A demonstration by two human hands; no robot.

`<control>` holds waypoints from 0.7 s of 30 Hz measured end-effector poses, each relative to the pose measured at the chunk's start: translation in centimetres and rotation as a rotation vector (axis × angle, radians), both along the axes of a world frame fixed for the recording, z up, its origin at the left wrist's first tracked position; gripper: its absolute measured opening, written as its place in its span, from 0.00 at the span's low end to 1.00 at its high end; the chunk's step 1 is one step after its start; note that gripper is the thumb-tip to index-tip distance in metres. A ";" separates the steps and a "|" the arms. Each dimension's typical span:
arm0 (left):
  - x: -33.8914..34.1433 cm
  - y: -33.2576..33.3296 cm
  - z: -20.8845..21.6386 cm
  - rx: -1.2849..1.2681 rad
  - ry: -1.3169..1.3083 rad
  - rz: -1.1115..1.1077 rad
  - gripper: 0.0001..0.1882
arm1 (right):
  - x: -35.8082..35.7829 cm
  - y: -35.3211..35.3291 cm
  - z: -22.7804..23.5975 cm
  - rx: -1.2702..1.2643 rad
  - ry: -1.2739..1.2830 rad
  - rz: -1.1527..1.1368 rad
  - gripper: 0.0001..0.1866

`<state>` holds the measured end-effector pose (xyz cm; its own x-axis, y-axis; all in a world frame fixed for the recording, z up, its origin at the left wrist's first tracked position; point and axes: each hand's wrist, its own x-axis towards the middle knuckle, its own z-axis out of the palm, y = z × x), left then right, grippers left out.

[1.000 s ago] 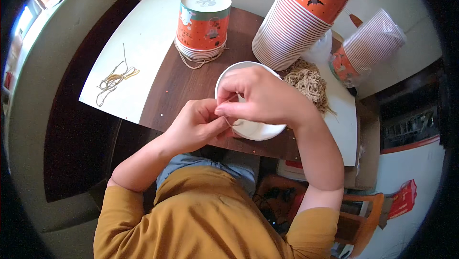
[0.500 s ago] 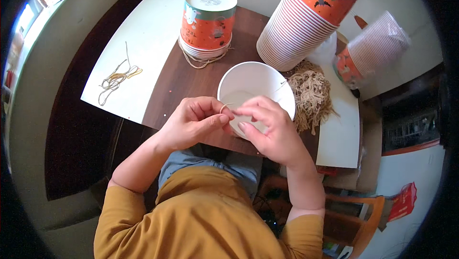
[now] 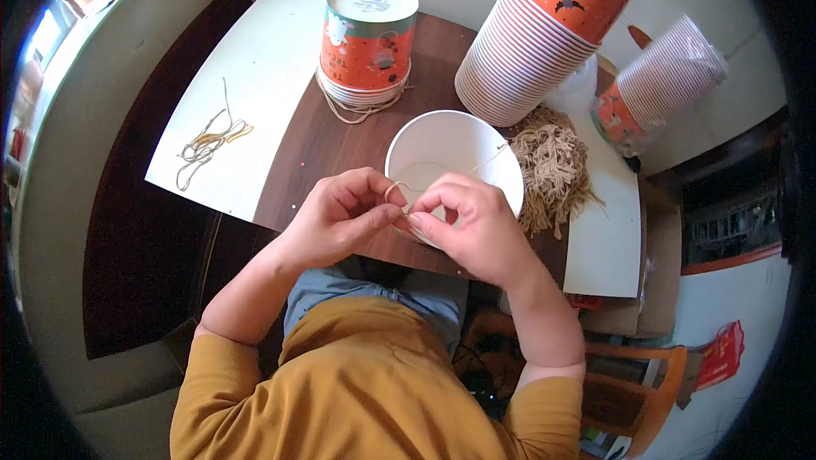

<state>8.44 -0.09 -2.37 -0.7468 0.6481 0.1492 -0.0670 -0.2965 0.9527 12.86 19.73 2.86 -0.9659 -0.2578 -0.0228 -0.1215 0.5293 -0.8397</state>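
Note:
In front of me a white paper bucket (image 3: 450,133) stands mouth up at the table's front edge. A thin beige cord (image 3: 489,158) runs from a hole at the bucket's right rim across its mouth toward my fingers. Over the near rim my left hand (image 3: 344,212) is closed, thumb and forefinger pinching the cord, which makes a small loop there. Fingertips of my right hand (image 3: 476,220) meet the left ones and pinch the cord too. The exact spot where the cord passes between the fingers is hidden. Right of the bucket lies a tangled heap of beige cords (image 3: 552,167).
An upside-down orange bucket stack (image 3: 367,52) stands at the back, cords around its base. A tall leaning stack of buckets (image 3: 527,44) rises behind the cord heap, with a plastic-wrapped stack (image 3: 667,82) farther right. Loose cords (image 3: 208,147) lie on the white board. A wooden chair (image 3: 633,375) stands right.
My right hand has moved slightly down and left, its thumb and forefinger closing on the cord beside my left fingertips. The cord now stretches visibly across the bucket's mouth.

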 end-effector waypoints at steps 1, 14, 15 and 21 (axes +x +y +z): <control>0.1 -0.1 0.0 -0.011 -0.021 0.018 0.07 | 0.6 -0.3 -0.2 0.145 0.314 -0.023 0.06; 3.6 0.0 -0.2 -0.489 1.112 0.628 0.11 | 5.8 -5.7 -4.8 0.398 0.791 -0.416 0.10; 4.1 0.1 -1.1 -0.438 0.860 0.602 0.11 | 5.7 -5.6 -5.1 0.404 0.823 -0.431 0.10; 3.5 0.6 -3.0 0.056 -0.236 0.334 0.03 | 4.6 -5.1 -7.0 0.537 0.847 -0.461 0.09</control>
<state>11.96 0.47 -5.40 -0.9326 0.3601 -0.0234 -0.1732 -0.3898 0.9045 17.48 14.61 -4.16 -0.7228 -0.0232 0.6907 -0.2456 0.9428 -0.2253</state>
